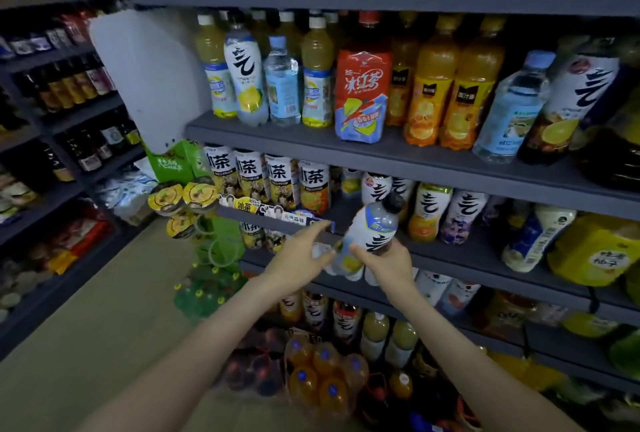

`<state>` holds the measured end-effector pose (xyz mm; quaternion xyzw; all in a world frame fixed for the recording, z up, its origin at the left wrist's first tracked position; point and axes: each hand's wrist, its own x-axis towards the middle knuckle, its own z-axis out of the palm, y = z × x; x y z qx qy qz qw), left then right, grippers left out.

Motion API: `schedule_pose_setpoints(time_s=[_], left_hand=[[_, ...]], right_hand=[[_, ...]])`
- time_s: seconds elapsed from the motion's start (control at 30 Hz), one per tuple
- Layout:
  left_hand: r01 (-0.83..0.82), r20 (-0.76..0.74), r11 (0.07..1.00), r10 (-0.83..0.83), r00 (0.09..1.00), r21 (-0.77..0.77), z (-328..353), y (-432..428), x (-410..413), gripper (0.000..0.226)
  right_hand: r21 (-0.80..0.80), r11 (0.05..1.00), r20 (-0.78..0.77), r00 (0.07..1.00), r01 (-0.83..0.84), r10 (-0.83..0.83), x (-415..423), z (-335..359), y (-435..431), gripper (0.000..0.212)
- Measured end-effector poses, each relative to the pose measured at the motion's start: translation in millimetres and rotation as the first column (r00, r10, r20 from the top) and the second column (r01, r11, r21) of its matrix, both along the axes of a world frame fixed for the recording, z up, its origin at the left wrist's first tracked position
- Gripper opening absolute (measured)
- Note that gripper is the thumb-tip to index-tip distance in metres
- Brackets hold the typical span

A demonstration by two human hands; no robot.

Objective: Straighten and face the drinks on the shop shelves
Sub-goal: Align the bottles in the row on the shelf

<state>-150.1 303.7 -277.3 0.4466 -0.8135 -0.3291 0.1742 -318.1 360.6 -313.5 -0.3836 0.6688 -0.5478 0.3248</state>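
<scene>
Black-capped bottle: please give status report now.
Right hand grips black-capped bottle, tilted, off the shelf. Left hand open at its base. Nothing seen blocking.

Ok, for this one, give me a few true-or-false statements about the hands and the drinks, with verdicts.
1. The right hand grips a white-labelled bottle with a black cap. True.
2. That bottle stands upright among the others. False: it is tilted and held in the air in front of the lower shelf.
3. The left hand is clenched in a fist. False: its fingers are stretched out beside the bottle's base.
4. The red tea pack sits on the upper shelf, higher than the held bottle. True.
</scene>
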Motion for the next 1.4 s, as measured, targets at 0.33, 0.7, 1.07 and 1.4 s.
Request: schedule_pose_setpoints(time_s=[0.33, 0.7, 1.07, 1.4], left_hand=[[-0.154, -0.102, 0.970, 0.136, 0.985, -0.189, -45.6, -107.2, 50.8, 0.055], [-0.192, -0.388, 0.962, 0.105, 0.916, -0.192, -116.7, -165.2, -18.0, 0.064], [-0.078, -0.348, 0.971, -0.006, 0.938, -0.227, -119.4, -175.5, -39.1, 0.052], [0.042, -0.177, 0.994, -0.060, 0.982, -0.104, -82.9, -157.4, -23.9, 0.045]], right_hand=[[-0.241, 0.887, 0.012, 0.915, 0.395, -0.404, 53.5, -39.1, -104.7, 0.045], [-0.301, 0.823, -0.196, 0.814, 0.481, -0.547, 40.9, -93.9, -184.4, 0.054], [-0.053, 0.861, -0.383, 0.786, 0.505, -0.485, 26.2, -73.5, -224.8, 0.051], [0.011, 0.915, -0.392, 0.843, 0.404, -0.367, 45.2, -54.8, -172.4, 0.038]])
